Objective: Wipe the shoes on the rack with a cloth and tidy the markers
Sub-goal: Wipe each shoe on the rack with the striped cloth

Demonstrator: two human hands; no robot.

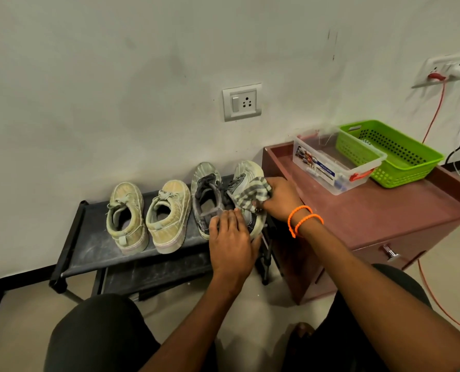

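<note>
Two pairs of shoes stand on the top shelf of a black rack [89, 245]. The beige pair [148, 216] is on the left and a grey pair sits to its right. My right hand [279, 200] holds a grey striped cloth [250, 196] against the rightmost grey shoe [246, 170]. My left hand [231, 240] grips the heel end of that shoe. The other grey shoe [206, 194] stands beside it, laces loose. No markers show plainly; small items lie inside a clear plastic box [330, 162].
A maroon cabinet [384, 218] stands right of the rack, carrying the clear box and a green perforated basket [392, 154]. A wall socket [241, 102] is above the shoes. An orange cable [435, 114] hangs from a second socket at the right. My knees fill the bottom.
</note>
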